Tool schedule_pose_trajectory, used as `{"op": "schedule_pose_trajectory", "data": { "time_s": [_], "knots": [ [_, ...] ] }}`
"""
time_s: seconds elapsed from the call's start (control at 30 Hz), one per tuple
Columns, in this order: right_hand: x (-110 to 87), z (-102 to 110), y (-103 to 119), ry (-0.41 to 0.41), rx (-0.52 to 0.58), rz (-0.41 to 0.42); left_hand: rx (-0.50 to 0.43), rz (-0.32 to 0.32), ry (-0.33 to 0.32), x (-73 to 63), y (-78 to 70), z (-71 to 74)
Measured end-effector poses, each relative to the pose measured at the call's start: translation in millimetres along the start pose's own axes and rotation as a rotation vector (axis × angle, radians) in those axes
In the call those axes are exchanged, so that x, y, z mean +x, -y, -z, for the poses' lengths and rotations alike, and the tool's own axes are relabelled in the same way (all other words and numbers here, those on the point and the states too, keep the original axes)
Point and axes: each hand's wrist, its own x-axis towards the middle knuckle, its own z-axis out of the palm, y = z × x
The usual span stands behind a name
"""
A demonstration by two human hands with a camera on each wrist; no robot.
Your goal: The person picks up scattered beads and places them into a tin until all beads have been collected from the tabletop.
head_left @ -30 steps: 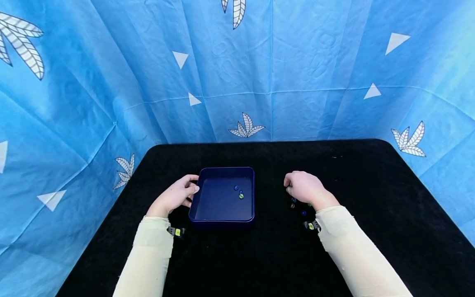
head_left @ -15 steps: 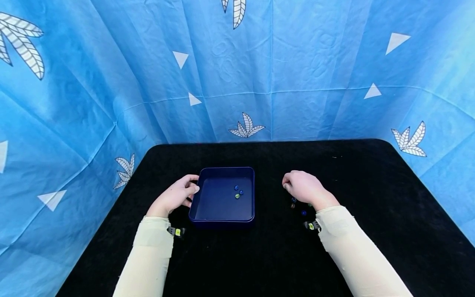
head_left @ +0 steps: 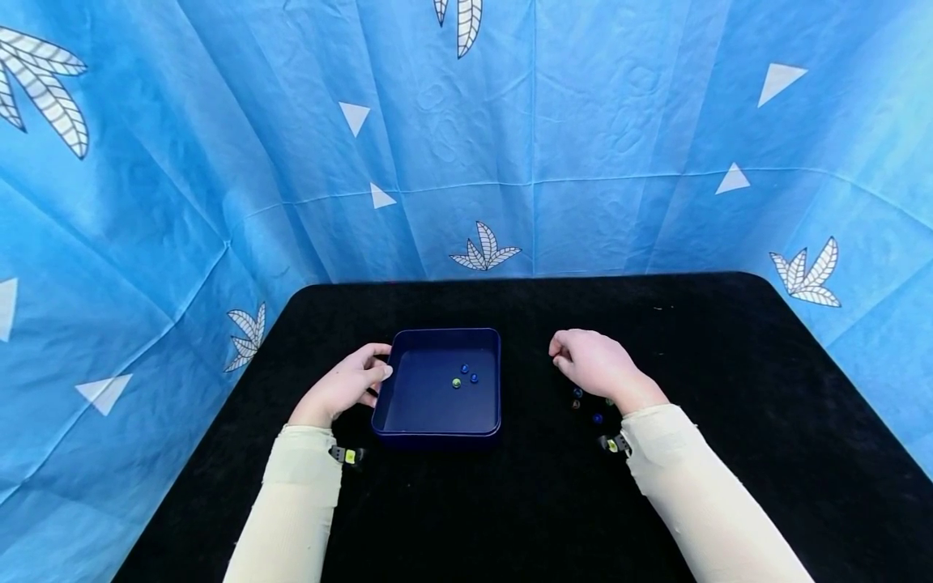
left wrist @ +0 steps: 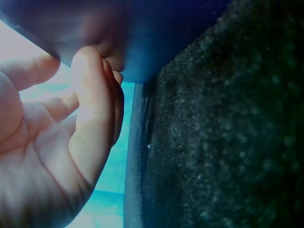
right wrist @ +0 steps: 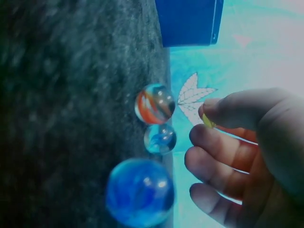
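Your left hand (head_left: 344,387) grips the blue tray (head_left: 417,403) by its left wall. Right of the tray, your right hand (head_left: 601,364) pinches a mostly hidden yellow marble (right wrist: 208,121). Judged step: marble transfer; the next move calls for carrying it leftward over the tray's rim and releasing.

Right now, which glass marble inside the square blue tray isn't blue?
The yellow-green glass marble, leftmost of three in the square blue tray; the other two are blue.
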Motion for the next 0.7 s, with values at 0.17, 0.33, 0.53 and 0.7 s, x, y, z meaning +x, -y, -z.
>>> {"op": "schedule_pose_trajectory", "data": {
  "time_s": [0.17,0.33,0.53,0.7],
  "knots": [
    [-0.8,4,6,-0.003,0.01,0.016,-0.001,-0.003,0.001,-0.1,-1.0,0.0],
    [-1.6,7,18,-0.036,0.009,0.054,-0.01,0.0,-0.002,-0.8,-1.7,0.8],
    [0.5,9,37,-0.038,0.021,0.1,-0.027,0.014,-0.001,-1.2,-0.4,0.8],
    [8.9,12,54,-0.057,0.019,0.133,-0.038,-0.007,0.004,0.1,0.2,0.5]
  ]
}}
